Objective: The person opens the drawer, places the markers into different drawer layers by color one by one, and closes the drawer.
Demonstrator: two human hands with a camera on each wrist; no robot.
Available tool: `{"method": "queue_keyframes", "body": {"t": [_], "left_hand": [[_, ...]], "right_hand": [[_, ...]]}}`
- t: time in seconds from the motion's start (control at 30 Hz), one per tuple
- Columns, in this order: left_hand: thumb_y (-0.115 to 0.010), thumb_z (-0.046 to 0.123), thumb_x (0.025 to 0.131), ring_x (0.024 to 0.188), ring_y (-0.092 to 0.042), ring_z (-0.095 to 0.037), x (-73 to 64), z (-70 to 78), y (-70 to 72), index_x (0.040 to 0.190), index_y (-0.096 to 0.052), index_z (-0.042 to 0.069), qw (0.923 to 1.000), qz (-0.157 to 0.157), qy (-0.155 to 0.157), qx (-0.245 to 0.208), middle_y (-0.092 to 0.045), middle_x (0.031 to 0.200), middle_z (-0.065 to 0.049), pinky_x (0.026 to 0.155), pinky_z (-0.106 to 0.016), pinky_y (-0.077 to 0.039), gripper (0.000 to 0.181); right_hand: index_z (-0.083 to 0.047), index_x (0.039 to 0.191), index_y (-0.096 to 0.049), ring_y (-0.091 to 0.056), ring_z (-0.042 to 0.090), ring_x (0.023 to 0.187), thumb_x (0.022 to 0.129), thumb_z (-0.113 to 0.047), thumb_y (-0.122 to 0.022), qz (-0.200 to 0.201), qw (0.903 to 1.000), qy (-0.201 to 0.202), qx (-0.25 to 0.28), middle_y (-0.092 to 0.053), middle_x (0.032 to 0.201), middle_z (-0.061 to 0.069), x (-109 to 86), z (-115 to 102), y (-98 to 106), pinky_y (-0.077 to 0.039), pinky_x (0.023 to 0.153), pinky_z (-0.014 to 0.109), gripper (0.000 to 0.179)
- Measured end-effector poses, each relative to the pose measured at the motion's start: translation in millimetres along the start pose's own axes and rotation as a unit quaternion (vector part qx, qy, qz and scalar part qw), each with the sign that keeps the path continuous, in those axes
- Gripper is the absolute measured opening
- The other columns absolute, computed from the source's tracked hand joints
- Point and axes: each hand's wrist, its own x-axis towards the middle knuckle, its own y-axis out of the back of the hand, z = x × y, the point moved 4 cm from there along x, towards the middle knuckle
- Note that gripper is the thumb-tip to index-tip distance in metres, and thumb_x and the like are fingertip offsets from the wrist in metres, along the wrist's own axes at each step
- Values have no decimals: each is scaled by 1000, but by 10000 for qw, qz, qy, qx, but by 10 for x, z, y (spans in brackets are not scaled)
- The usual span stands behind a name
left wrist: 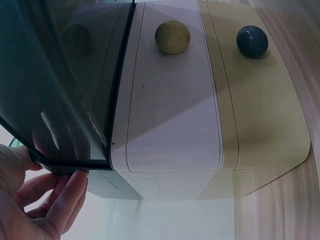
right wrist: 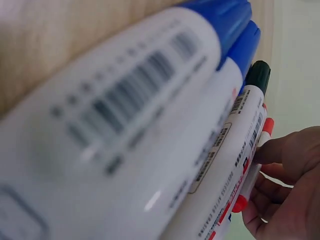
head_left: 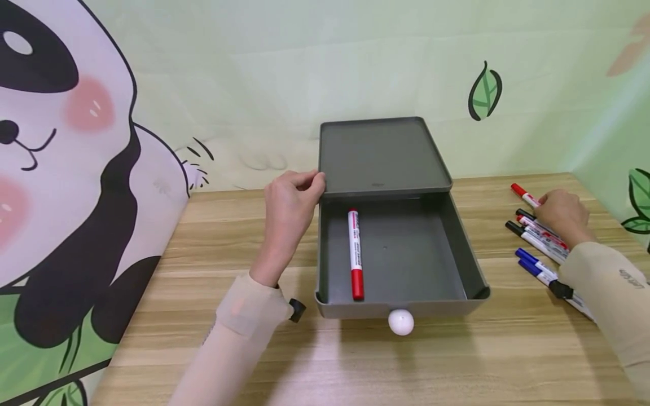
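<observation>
A white knob (head_left: 401,322) is jutting from the drawer (head_left: 406,259), and a red marker (head_left: 354,245) is lying inside, at left. Rightward, blue pens (head_left: 544,273) and black pens (head_left: 534,239) are lying on the table (head_left: 213,242); beyond them the right hand (head_left: 562,214) is pinching the far pen (head_left: 525,194), red-capped. The left hand (head_left: 290,200) is pinching the left edge of the cabinet (head_left: 381,158).
</observation>
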Motion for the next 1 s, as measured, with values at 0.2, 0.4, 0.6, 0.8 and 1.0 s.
{"method": "queue_keyframes", "body": {"t": [0.2,0.4,0.6,0.8,1.0], "left_hand": [[-72,19,94,78,-69,-21,-6,-2,-8,106,-82,5,10000,42,-40,-38,-77,92,-11,68,-35,-56,22],[-72,18,94,77,-69,-21,-3,-6,-10,106,-82,4,10000,56,-58,-39,-77,92,-12,67,-33,-56,21],[-71,19,95,78,-69,-21,-9,-12,-21,107,-82,4,10000,6,-20,-64,-76,93,-12,67,-33,-56,22],[-71,19,95,76,-69,-20,-9,-8,-23,107,-82,4,9999,24,-24,-103,-76,91,-12,66,-32,-56,22],[-71,20,95,76,-69,-20,-6,-9,-22,107,-82,4,9999,14,-6,-144,-76,91,-12,66,-31,-56,22]], "right_hand": [[18,114,-60,-57,42,78,91,-9,-54,285,9994,149,144,-63,98,35,-31,-45,92,-44,59,47,36],[21,115,-62,-53,37,72,95,-10,-58,503,9976,312,364,-63,103,38,-88,-151,213,-42,53,38,36],[20,117,-60,-55,27,61,98,-13,-62,382,9970,252,618,-64,90,30,-186,-272,285,-44,49,35,38],[21,118,-59,-58,22,57,99,-11,-62,128,9945,227,1013,-63,86,26,-350,-405,352,-51,48,34,38],[22,121,-58,-58,24,67,99,-13,-63,47,9949,403,927,-63,102,36,-487,-501,454,-51,51,34,41]]}}
